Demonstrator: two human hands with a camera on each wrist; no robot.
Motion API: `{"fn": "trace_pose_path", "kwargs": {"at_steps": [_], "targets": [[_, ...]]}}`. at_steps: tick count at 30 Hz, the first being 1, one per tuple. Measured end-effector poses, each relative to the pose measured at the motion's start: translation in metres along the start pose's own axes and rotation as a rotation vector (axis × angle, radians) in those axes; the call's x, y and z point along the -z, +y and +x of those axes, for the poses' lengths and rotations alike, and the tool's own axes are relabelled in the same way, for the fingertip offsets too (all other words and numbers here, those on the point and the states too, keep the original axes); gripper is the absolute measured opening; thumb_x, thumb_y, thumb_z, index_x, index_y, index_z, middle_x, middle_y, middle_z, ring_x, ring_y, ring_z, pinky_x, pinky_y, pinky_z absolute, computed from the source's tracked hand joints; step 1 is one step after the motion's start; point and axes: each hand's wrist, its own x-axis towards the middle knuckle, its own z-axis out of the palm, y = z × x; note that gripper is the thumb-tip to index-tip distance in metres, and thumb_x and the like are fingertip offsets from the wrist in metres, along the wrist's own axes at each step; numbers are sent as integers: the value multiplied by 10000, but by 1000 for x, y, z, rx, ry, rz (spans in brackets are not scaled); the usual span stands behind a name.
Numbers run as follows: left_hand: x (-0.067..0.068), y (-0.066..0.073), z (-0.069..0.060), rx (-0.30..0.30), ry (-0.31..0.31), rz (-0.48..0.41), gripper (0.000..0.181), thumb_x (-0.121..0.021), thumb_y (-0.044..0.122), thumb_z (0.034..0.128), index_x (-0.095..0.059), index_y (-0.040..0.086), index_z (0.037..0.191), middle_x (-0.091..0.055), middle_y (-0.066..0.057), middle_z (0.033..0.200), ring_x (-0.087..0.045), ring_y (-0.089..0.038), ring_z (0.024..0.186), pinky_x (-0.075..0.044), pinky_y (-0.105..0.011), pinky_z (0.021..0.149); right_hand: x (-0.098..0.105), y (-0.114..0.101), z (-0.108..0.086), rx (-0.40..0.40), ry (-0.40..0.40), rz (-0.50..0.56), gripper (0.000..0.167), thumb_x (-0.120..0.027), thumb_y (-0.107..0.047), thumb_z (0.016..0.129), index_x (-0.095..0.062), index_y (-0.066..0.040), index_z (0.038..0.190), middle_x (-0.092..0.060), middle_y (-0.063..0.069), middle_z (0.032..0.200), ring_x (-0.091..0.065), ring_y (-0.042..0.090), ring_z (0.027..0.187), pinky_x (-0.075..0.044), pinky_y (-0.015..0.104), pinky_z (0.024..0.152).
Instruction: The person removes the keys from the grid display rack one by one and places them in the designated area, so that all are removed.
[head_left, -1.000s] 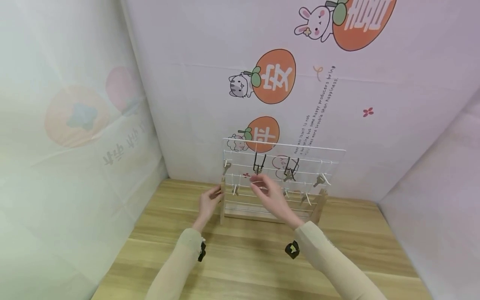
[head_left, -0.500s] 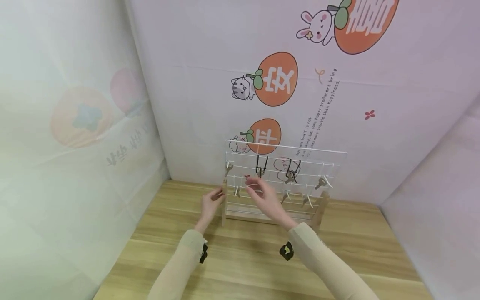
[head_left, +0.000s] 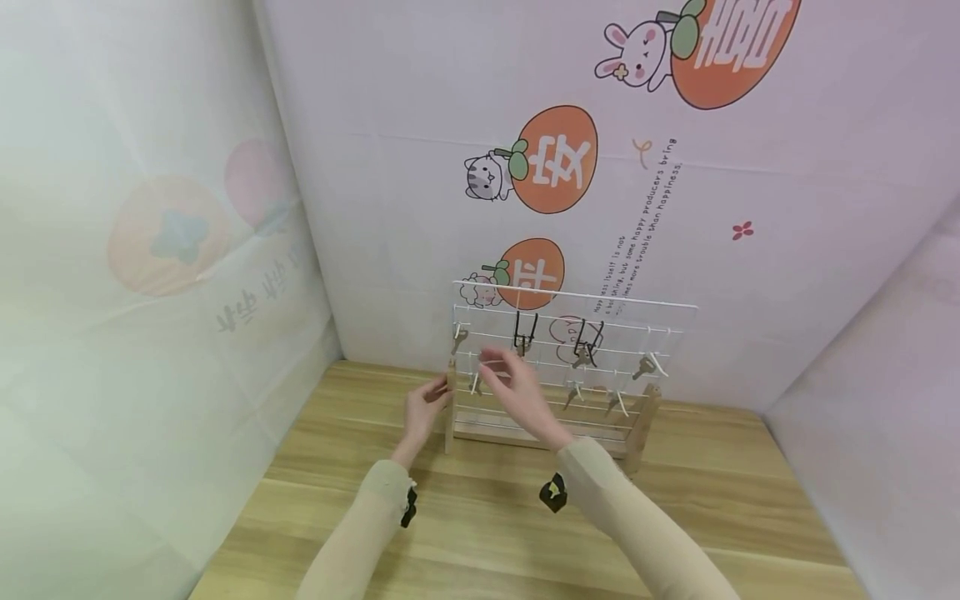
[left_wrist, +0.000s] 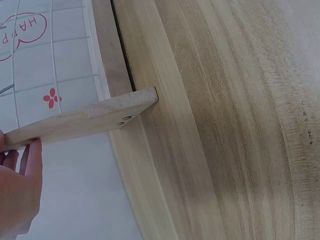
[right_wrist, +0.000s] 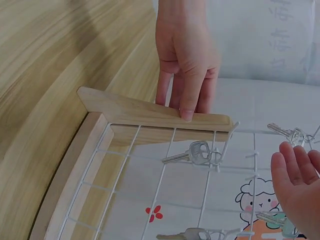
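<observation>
A white wire grid rack (head_left: 600, 296) stands in a wooden base, with keys hanging from its hooks. My left hand (head_left: 423, 408) grips the rack's left wooden post (right_wrist: 145, 109), thumb on one face and fingers on the other. In front of the grid's left part, my right hand (head_left: 517, 398) hovers with fingers loosely extended and nothing visible between them. In the right wrist view its fingertips are close to a hanging key (right_wrist: 287, 134). Another key (right_wrist: 200, 152) hangs near the post. The right hand partly covers a lower-left hook in the head view.
Two black hooks hold keys, one key (head_left: 582, 357) right of centre. A further key (head_left: 645, 367) hangs at the far right by the right wooden post (head_left: 641, 425). The rack stands on a wood-grain table (head_left: 480, 533), enclosed by white printed curtains (head_left: 390, 208).
My right hand has moved left across the grid, away from the left black hook and its key. My left hand keeps its grip on the post. The view has shifted slightly.
</observation>
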Motion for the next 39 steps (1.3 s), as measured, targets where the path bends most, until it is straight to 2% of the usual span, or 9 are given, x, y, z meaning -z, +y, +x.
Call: {"fn": "trace_pose_path", "kwargs": {"at_steps": [3, 8, 14, 19, 22, 29, 33, 39], "targets": [[-2, -12, 5, 20, 19, 8, 410, -668, -60, 883, -581, -63, 1284, -602, -278, 1307, -632, -440, 1173, -580, -363, 961, -4, 2, 6, -14, 10, 20, 378, -583, -189, 1006, -532, -48, 1353, -609, 174, 1336, -619, 304, 1202, -557, 432, 1050], [-1, -13, 5, 1, 27, 27, 402, -682, -58, 874, -591, -68, 1266, -605, -280, 1294, -631, -457, 1161, -571, -414, 963, -10, -1, 14, -43, 20, 6, 380, -580, -243, 1008, -545, -74, 1347, -617, 126, 1339, -621, 271, 1206, -549, 414, 1063], [-1, -13, 5, -30, 49, 63, 367, -693, -60, 862, -631, -53, 1224, -646, -258, 1245, -669, -429, 1110, -605, -364, 907, -14, -3, 21, -69, 1, -3, 422, -562, -260, 1016, -524, -32, 1369, -600, 126, 1374, -606, 290, 1231, -531, 435, 1085], [-2, -13, 6, -50, 51, 43, 354, -689, -70, 862, -630, -77, 1211, -641, -286, 1230, -669, -449, 1089, -615, -360, 892, -15, -5, 26, -100, 0, 1, 410, -545, -283, 1023, -530, -64, 1370, -590, 126, 1394, -600, 280, 1239, -511, 436, 1108], [-2, -13, 7, -49, 44, 21, 357, -686, -76, 862, -626, -80, 1214, -635, -292, 1235, -664, -457, 1093, -611, -364, 897, -15, -5, 28, -111, 2, -8, 408, -545, -297, 1022, -536, -82, 1368, -592, 120, 1399, -606, 274, 1236, -512, 435, 1106], [-2, -11, 6, -46, 35, 33, 358, -692, -62, 864, -629, -77, 1216, -639, -286, 1239, -669, -445, 1097, -612, -357, 897, -16, -2, 31, -134, -2, -28, 439, -542, -329, 1021, -517, -90, 1388, -585, 86, 1414, -613, 268, 1236, -525, 441, 1088], [-1, -11, 6, -49, 38, 47, 351, -690, -60, 865, -631, -76, 1211, -640, -286, 1237, -672, -438, 1095, -618, -341, 887, -17, -1, 33, -148, -5, -10, 440, -547, -334, 1016, -507, -104, 1389, -584, 75, 1410, -610, 264, 1238, -524, 446, 1086], [0, -13, 4, -22, 35, 48, 363, -700, -30, 868, -629, -58, 1223, -639, -268, 1253, -671, -418, 1114, -612, -330, 902, -20, -1, 33, -160, -4, 16, 418, -553, -315, 1015, -500, -122, 1382, -592, 73, 1394, -618, 262, 1224, -536, 456, 1067]]}}
